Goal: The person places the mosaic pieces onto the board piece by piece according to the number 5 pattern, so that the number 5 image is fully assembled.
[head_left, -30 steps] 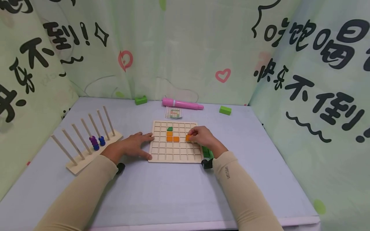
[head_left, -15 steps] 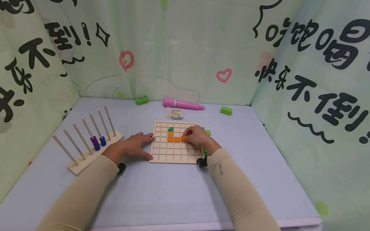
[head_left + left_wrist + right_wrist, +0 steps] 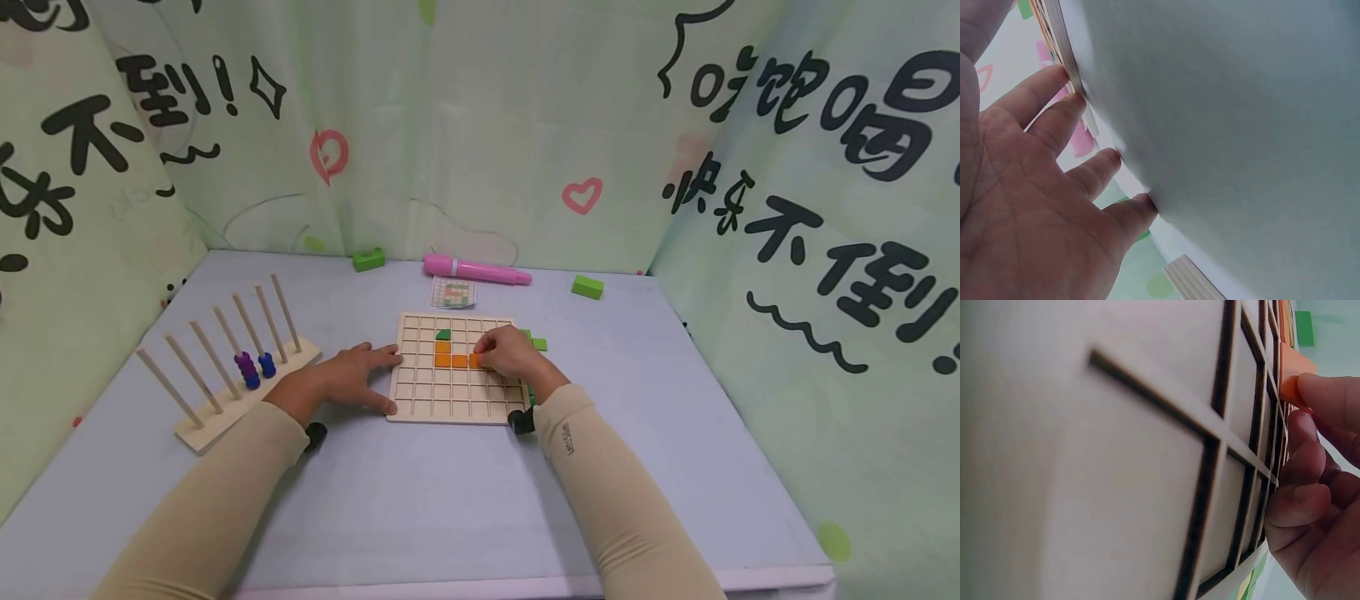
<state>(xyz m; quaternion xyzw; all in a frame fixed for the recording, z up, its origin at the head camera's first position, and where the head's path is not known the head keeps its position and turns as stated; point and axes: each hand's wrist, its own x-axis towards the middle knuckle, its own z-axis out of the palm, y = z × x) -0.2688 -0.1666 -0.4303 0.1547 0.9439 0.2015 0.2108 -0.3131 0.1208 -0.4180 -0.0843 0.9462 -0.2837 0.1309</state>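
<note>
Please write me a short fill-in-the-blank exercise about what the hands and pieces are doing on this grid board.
1. The right hand pinches a small tile whose colour is ______.
2. The left hand lies with straight fingers against the ______ edge of the wooden grid board.
3. The single dark green piece sits directly ______ the row of orange tiles on the board.
4. The pink marker lies on the table ______ the board, near the curtain.

Missing words: orange; left; above; behind

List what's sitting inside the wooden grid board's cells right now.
In the wooden grid board: one dark green piece, orange tiles below it, and another orange tile pinched by the right hand. Cells beneath that hand are covered.
</note>
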